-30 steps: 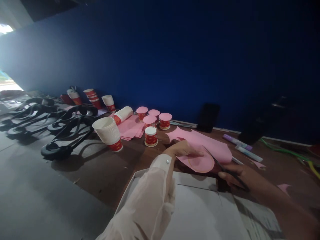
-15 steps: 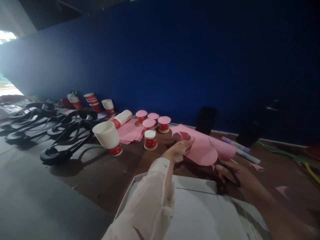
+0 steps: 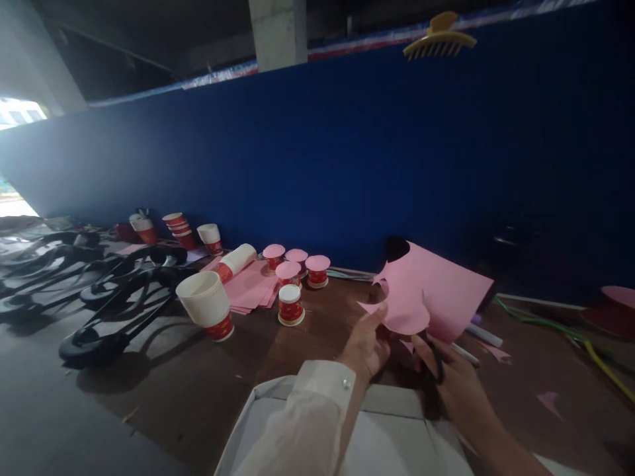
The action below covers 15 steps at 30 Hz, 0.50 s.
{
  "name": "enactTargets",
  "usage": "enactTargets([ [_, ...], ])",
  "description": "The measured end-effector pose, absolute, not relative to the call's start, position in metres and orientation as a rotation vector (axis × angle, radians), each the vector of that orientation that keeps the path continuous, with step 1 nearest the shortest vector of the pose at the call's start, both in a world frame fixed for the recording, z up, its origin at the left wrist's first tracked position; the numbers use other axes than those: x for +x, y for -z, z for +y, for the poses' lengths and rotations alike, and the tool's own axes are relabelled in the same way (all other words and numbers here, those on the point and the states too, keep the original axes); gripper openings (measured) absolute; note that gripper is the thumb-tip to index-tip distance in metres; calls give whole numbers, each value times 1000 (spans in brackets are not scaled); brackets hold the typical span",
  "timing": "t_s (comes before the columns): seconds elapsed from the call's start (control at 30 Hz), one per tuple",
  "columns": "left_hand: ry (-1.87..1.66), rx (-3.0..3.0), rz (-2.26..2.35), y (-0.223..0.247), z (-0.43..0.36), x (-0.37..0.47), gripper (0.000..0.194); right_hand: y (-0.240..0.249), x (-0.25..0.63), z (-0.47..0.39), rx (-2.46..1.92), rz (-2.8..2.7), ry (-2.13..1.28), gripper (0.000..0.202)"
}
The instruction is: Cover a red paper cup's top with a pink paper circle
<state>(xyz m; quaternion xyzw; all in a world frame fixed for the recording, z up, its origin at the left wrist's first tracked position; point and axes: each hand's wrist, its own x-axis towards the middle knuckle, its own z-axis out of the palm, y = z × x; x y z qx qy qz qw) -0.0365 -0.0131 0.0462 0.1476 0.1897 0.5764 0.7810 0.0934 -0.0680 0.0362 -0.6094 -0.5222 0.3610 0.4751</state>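
Note:
My left hand (image 3: 368,347) pinches the lower left edge of a pink paper sheet (image 3: 446,284), held up above the table. Part of the sheet is cut into a rounded shape. In my right hand (image 3: 449,370) are dark-handled scissors (image 3: 437,360), their loop around my fingers and their blades mostly hidden at the paper's lower edge. A white-topped red paper cup (image 3: 290,305) stands upside down to the left of my hands. Behind it, several small red cups carry pink paper discs (image 3: 317,263) on top.
Stacked paper cups (image 3: 206,304) stand left, beside pink sheets (image 3: 251,287) and black headset-like straps (image 3: 124,297). An open white box (image 3: 391,430) lies below my forearms. Markers (image 3: 485,334), paper scraps (image 3: 550,402) and green and yellow cords (image 3: 540,320) lie right, before a blue partition (image 3: 317,165).
The pink sheet has been lifted and turned, so its far side stands higher. Both hands have drawn closer together, and my view has tilted upward.

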Motion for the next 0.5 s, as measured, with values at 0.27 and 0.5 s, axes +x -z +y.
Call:
enactTargets([
  [0.27,-1263,101,524,-49,-22,-21,26,-23,94,-59,-1569,-1372,-791,52],
  [0.5,-1422,319,610,-39,-19,-22,41,-27,97,-58,-1530,-1425,-923,60],
])
